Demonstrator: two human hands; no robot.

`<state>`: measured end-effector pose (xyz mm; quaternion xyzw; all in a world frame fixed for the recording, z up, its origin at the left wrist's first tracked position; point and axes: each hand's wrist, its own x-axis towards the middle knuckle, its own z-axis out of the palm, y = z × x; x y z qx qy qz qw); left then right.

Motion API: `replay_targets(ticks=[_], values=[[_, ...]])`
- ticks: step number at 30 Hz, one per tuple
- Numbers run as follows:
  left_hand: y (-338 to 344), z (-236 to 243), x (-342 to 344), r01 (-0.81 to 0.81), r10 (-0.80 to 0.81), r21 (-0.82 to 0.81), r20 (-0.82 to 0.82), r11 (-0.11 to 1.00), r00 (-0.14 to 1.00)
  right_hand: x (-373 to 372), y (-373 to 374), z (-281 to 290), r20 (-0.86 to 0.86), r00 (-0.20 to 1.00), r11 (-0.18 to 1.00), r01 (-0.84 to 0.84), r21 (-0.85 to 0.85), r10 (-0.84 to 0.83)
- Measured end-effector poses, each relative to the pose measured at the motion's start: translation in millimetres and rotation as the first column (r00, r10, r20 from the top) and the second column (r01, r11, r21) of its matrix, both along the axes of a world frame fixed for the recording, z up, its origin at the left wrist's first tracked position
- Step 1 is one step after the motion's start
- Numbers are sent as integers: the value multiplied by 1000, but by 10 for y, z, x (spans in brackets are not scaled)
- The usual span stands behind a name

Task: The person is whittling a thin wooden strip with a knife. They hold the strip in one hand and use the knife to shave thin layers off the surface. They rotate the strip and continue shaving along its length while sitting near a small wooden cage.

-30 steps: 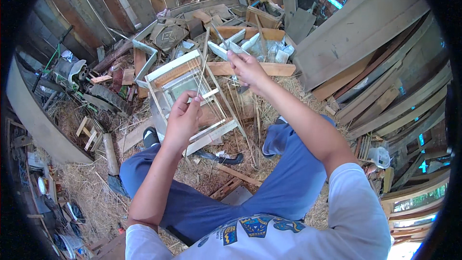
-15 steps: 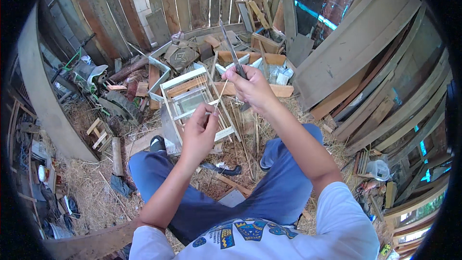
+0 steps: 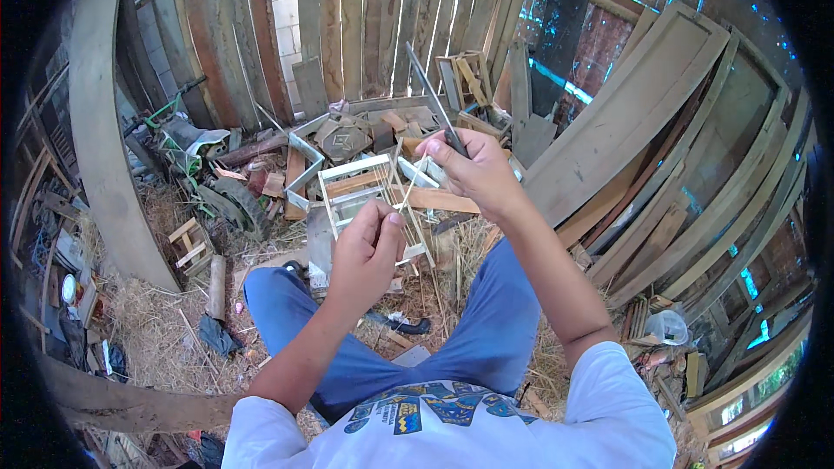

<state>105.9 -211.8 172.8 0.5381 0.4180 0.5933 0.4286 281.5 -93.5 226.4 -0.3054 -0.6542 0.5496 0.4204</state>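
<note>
In my right hand point(image 3: 478, 175) I grip a long knife point(image 3: 428, 87), its narrow dark blade pointing up and away to the left. My left hand point(image 3: 372, 247), closed in a pinch, holds a thin pale wooden strip point(image 3: 409, 192). The strip slants up toward my right thumb, near the base of the knife; whether the blade touches it cannot be made out. Beyond my left hand stands a small pale wooden frame point(image 3: 355, 171) with thin slats.
Loose boards and a brown wooden box surround the frame. Large panels point(image 3: 621, 122) lean at the right, a tall curved-looking board point(image 3: 113, 139) at the left. A green-framed machine with a tyre point(image 3: 233, 207) stands far left. Straw point(image 3: 161, 321) and a short log point(image 3: 216, 287) lie on the ground.
My view has tilted up and turned slightly left. Both hands still hold the knife and the strip, sitting slightly lower in view. My knees have come closer together.
</note>
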Motion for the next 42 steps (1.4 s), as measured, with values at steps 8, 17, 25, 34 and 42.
replay_targets(ticks=[8,17,25,34,42], values=[[-351,164,-166,-30,31,69,-11,997,999,1,-391,165,-76,997,938,17,347,10],[-782,443,-317,-70,76,57,-116,996,990,-208,-835,52,179,937,559,20,829,-299],[-1095,533,-353,-173,180,52,-244,984,953,-273,-843,61,148,960,407,-39,913,-238],[-1133,506,-344,-144,151,46,-212,988,966,-287,-586,98,122,973,469,-17,883,-195],[-733,377,-411,-176,172,-18,-152,984,973,-339,-26,150,163,935,468,4,884,-315]])
